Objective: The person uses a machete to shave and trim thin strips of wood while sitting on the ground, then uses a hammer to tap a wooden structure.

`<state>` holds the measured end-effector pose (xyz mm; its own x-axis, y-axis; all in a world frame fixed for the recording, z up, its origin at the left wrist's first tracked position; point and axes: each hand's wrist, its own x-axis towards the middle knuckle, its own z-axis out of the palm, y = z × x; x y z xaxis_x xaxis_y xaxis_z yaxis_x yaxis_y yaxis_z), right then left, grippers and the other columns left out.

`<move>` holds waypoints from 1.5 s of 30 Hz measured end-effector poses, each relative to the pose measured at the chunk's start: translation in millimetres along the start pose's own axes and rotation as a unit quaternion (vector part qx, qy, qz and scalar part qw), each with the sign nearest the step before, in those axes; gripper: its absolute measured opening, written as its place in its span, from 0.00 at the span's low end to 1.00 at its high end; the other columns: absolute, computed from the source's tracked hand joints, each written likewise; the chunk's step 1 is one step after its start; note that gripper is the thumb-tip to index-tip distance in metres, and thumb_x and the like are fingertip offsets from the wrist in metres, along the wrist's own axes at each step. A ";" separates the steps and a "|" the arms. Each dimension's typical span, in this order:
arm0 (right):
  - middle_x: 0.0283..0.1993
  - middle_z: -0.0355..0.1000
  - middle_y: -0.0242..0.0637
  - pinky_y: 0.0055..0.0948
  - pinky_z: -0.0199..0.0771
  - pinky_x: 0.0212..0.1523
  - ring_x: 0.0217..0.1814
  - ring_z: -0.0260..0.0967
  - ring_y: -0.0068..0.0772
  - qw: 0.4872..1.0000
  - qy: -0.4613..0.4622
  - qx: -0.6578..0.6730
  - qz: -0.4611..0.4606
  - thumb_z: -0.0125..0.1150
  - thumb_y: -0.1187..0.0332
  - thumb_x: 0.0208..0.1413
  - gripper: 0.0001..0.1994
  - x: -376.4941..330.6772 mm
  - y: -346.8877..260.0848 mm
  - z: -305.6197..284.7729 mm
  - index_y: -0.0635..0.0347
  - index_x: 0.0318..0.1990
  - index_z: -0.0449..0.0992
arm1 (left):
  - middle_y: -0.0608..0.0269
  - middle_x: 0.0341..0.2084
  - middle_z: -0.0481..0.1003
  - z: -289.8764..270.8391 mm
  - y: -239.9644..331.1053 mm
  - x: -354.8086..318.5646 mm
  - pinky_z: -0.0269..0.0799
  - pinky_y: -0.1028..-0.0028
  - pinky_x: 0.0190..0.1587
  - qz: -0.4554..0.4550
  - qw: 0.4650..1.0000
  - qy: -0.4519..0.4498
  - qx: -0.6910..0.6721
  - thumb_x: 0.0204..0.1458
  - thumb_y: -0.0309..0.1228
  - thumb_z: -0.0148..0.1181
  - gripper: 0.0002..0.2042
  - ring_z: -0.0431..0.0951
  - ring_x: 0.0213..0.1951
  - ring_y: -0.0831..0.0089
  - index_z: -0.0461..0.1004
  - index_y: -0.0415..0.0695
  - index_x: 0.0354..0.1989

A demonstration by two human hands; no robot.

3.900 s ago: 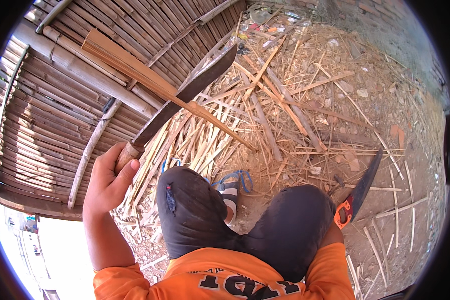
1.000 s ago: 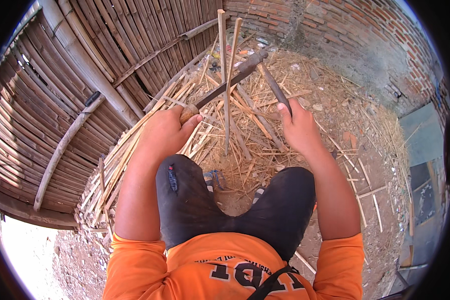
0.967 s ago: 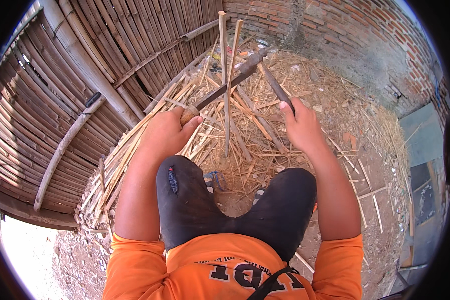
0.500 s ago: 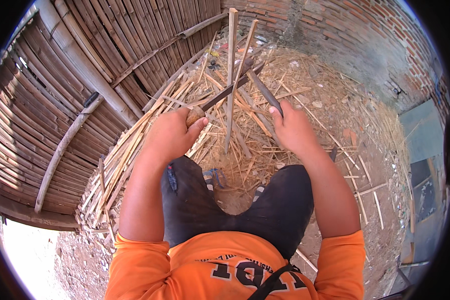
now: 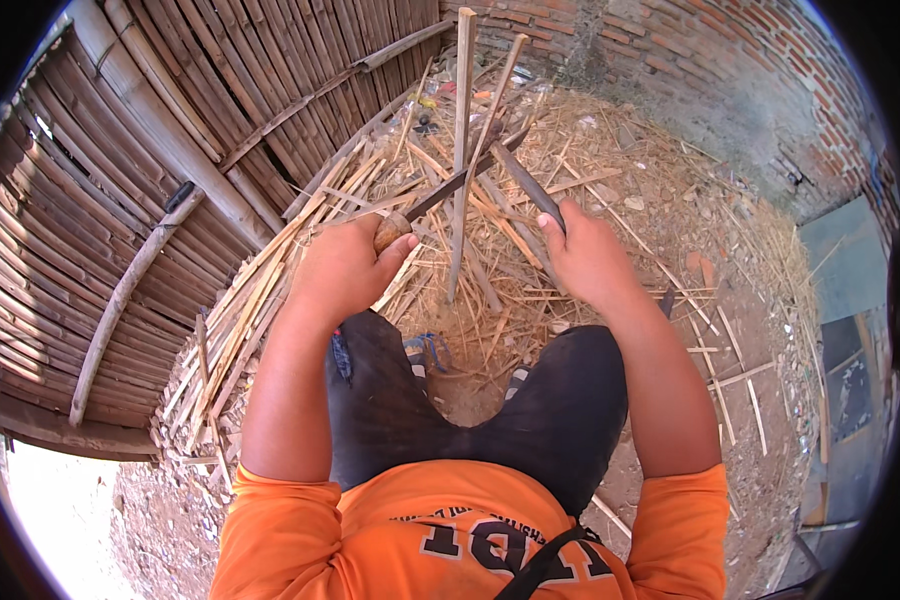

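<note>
My left hand (image 5: 342,268) is closed round the rounded wooden handle of a machete (image 5: 436,198). Its dark blade slants up to the right and crosses an upright wooden stake (image 5: 459,225), lodged in a split there. Above the blade the stake parts into two pale strips, the right one leaning away. My right hand (image 5: 592,256) grips the handle of a hammer (image 5: 530,180), whose rusty head lies at the blade near its tip; whether they touch I cannot tell. The stake's lower end stands on the littered ground between my knees.
Split wood strips (image 5: 232,345) lie piled along the bamboo wall (image 5: 80,260) at the left. Straw and splinters (image 5: 660,170) cover the ground ahead, up to a brick wall (image 5: 730,60). Grey sheets (image 5: 845,270) stand at the right; loose sticks (image 5: 755,415) lie near them.
The right strip's top has spread slightly farther from the left one. The hammer head sits slightly lower, by the blade. Both hands keep their grips nearly in place.
</note>
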<state>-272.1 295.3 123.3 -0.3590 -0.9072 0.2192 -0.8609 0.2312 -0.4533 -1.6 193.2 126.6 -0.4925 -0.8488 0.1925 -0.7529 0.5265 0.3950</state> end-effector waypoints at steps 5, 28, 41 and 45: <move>0.28 0.74 0.53 0.52 0.70 0.36 0.33 0.74 0.60 0.998 0.047 0.038 0.007 0.47 0.51 0.70 0.21 6.5 9.7 -12.7 0.64 0.43 0.72 | 0.40 0.23 0.76 3.0 1.3 -4.4 0.71 0.52 0.37 -0.017 1.000 0.007 0.009 0.59 0.51 0.59 0.26 0.77 0.32 0.41 0.74 0.34 0.32; 0.22 0.70 0.45 0.46 0.69 0.32 0.26 0.71 0.51 0.965 0.189 0.182 -0.007 0.45 0.47 0.71 0.23 0.9 -3.3 -10.7 0.62 0.40 0.70 | 0.37 0.26 0.77 14.5 -10.5 -3.8 0.71 0.51 0.40 -0.052 0.998 0.013 0.027 0.59 0.52 0.59 0.26 0.78 0.35 0.40 0.74 0.34 0.32; 0.25 0.72 0.53 0.56 0.69 0.33 0.31 0.75 0.61 0.971 0.196 0.137 -0.019 0.46 0.50 0.71 0.22 -0.1 -11.1 -17.9 0.65 0.40 0.70 | 0.34 0.27 0.77 28.7 -15.2 -4.8 0.72 0.48 0.42 -0.057 0.998 0.004 0.033 0.60 0.53 0.57 0.27 0.78 0.37 0.36 0.74 0.34 0.36; 0.25 0.74 0.54 0.56 0.71 0.34 0.31 0.75 0.62 0.997 0.066 0.034 0.002 0.47 0.52 0.70 0.21 -5.2 1.9 38.5 0.65 0.39 0.70 | 0.34 0.28 0.77 31.8 -6.2 -0.4 0.72 0.48 0.42 -0.066 0.997 -0.014 0.048 0.60 0.53 0.57 0.27 0.78 0.37 0.37 0.75 0.34 0.36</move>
<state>-257.9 286.9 88.0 -0.4103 -0.8513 0.3270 -0.8344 0.2057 -0.5114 -10.5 191.8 95.5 -0.3969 -0.9100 0.1193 -0.8493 0.4135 0.3282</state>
